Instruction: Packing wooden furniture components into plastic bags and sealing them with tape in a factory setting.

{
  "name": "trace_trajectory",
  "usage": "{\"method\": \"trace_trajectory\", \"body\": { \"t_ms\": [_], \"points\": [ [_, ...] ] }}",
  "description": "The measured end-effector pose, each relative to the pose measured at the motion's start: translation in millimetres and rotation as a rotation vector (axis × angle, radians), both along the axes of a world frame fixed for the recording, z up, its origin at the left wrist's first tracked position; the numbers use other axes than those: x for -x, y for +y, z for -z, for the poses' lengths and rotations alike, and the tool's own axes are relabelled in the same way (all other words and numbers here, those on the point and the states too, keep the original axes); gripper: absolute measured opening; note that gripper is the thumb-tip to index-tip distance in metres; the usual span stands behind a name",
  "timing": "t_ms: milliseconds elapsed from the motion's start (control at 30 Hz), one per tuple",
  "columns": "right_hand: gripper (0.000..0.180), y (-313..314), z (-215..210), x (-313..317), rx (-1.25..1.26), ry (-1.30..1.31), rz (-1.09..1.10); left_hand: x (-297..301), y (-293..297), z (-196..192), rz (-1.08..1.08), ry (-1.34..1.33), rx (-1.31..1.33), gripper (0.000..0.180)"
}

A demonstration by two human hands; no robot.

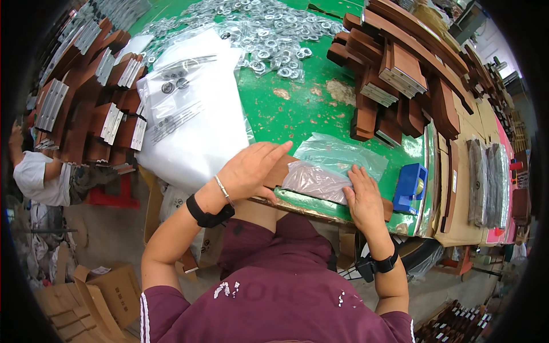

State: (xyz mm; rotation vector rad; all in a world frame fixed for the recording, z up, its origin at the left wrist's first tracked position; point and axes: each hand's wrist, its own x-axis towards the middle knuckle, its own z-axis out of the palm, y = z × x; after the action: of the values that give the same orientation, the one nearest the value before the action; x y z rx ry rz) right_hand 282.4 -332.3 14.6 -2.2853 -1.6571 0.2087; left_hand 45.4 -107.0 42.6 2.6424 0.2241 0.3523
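A brown wooden piece (pixel 279 172) lies along the near edge of the green table, its right end (pixel 388 209) also showing. Over its middle spreads a thin clear plastic sheet or bag (pixel 315 182), with a loose flap (pixel 341 152) lying toward the far side. My left hand (pixel 247 170) rests at the left end of the wood, fingers stretched out and thumb apart at the near edge. Flat on the right part of the plastic lies my right hand (pixel 365 197), its fingers spread. The underside of the wood is hidden.
A stack of clear plastic bags (pixel 197 123) lies left of the work. Small bagged metal rings (pixel 269 40) cover the far table. Brown wooden parts are piled right (pixel 394 74) and left (pixel 86 114). A blue tape dispenser (pixel 409 188) stands beside my right hand. Another person (pixel 43 174) is at far left.
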Motion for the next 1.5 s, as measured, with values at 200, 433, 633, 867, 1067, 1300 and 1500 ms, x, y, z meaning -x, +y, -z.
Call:
{"method": "trace_trajectory", "body": {
  "t_ms": [200, 433, 633, 867, 1067, 1300, 1500],
  "points": [
    [0.048, 0.2, 4.1, 4.0, -0.001, -0.139, -0.016, -5.5, 0.1, 5.3, 0.056, 0.103, -0.052, 0.114],
    [0.047, 5.8, 1.6, 10.3, -0.029, -0.154, 0.027, -3.6, -3.8, 2.0, 0.013, 0.094, 0.023, 0.109],
    [0.047, 8.2, 5.2, 4.8, -0.084, -0.133, -0.029, -20.2, -29.5, 10.0, -0.118, -0.007, 0.013, 0.084],
    [0.050, 0.6, 2.0, 1.0, -0.097, -0.081, -0.014, -30.2, -36.5, 41.2, -0.239, -0.272, 0.071, 0.033],
    [0.058, 25.6, 1.6, -0.1, 0.001, -0.016, -0.054, -28.4, -25.4, 47.0, -0.222, -0.334, 0.170, 0.022],
    [0.062, 30.6, -2.5, 9.4, 0.036, 0.000, 0.039, -38.7, -22.7, 45.9, -0.255, -0.268, 0.197, 0.017],
    [0.059, 38.0, 11.3, 14.5, 0.024, -0.098, 0.103, -35.5, -39.0, 30.8, -0.270, -0.145, -0.089, 0.046]
  ]
}}
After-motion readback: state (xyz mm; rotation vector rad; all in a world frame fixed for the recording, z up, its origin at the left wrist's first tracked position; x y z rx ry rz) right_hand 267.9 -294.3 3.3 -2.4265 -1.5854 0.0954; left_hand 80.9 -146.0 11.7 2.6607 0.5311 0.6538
